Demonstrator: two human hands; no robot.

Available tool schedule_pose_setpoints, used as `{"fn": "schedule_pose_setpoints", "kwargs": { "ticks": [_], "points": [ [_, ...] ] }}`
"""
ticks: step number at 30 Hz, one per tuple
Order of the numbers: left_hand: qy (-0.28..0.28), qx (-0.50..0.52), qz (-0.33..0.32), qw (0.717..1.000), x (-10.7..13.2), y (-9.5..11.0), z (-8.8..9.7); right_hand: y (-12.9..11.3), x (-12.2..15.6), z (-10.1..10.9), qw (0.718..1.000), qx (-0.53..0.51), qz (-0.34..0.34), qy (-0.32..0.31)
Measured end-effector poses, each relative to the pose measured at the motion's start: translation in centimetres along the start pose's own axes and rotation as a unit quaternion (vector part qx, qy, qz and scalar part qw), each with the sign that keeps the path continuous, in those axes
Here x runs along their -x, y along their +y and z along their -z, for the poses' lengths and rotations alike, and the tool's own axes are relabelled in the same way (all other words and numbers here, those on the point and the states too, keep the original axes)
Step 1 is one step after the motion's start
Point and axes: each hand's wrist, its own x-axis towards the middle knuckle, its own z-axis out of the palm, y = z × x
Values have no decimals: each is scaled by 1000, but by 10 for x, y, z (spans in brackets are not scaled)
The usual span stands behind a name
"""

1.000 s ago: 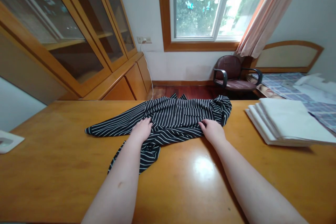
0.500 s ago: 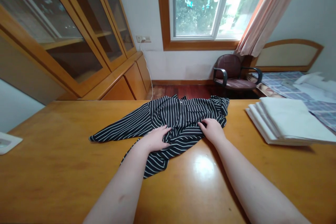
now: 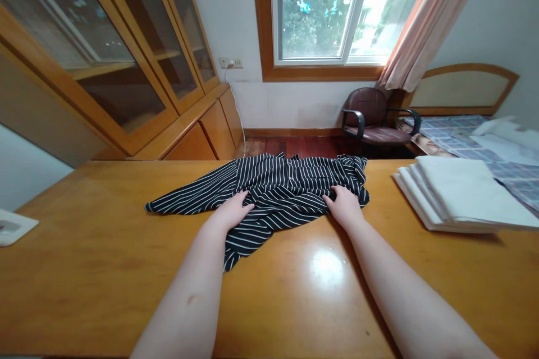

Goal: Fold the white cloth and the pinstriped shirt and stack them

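Striped shirt (image 3: 288, 196) rumpled on the tabletop (image 3: 286, 303) at twelve o'clock, one sleeve (image 3: 189, 199) out toward its nine. My left hand (image 3: 231, 213) rests at its eight, right hand (image 3: 346, 210) at its four; whether either pinches fabric, I cannot tell. White stack (image 3: 467, 190) at two.

- a plain bluish-white wall (image 3: 290, 105) at the back, bearing a cream plastic socket plate (image 3: 231, 63) with a thin white cord (image 3: 238, 112) hanging down.
- a white-framed sliding window (image 3: 311, 28) in a brown wooden surround, daylight and green foliage beyond the glass.
- a pale pink fabric curtain (image 3: 438, 22) gathered at its right.
- a tall yellow-brown wooden cabinet (image 3: 128, 33) with glass doors on the left.
- dark red flooring (image 3: 303, 147).
- a maroon padded chair (image 3: 367, 107) with black armrests, near a blue-checked bed (image 3: 450, 129).
- a glossy yellow-brown wooden table (image 3: 105, 280), catching a bright glare.
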Motion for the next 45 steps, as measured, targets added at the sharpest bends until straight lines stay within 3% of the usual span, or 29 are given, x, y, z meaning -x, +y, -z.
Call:
{"fn": "schedule_pose_setpoints", "kwargs": {
  "ticks": [2, 4, 7, 11, 15, 19, 24, 28, 32, 36, 39, 42, 45],
  "points": [
    [-4, -32, -12, 999, -4, -2, -7, -1, 2, 1, 999, -18, 33, 17],
    [-15, -56, -22, 998, -7, -3, -12, -4, 5, 5, 990, -80, 115, 18],
    [-38, -74, -32, 996, -7, -3, -15, -11, 12, 14, 954, -184, 229, -67],
    [-65, -78, -34, 994, -5, -3, -14, -18, 18, 18, 941, -193, 209, -182],
    [-65, -49, -30, 996, -3, -2, -11, -17, 18, 16, 939, -174, 219, -199],
    [-73, -3, -49, 996, -3, -7, -3, -11, 15, 13, 897, -289, 261, -208],
    [-79, 74, -77, 991, -5, -27, 3, -7, 16, 12, 845, -413, 159, -299],
    [-70, 111, -93, 987, -10, -43, 0, -10, 21, 20, 840, -380, 108, -373],
    [-30, 38, -76, 996, -16, -43, -12, -12, 22, 27, 830, -335, 109, -433],
    [20, -34, -68, 997, -17, -38, -26, -7, 20, 30, 802, -390, 102, -441],
    [51, -40, -83, 994, -14, -39, -32, 2, 18, 29, 782, -435, 55, -443],
    [94, -14, -106, 990, -13, -42, -33, 10, 16, 28, 812, -420, 11, -405],
    [145, 21, -117, 982, -13, -42, -31, 12, 13, 32, 852, -349, 83, -381]
  ]
}}
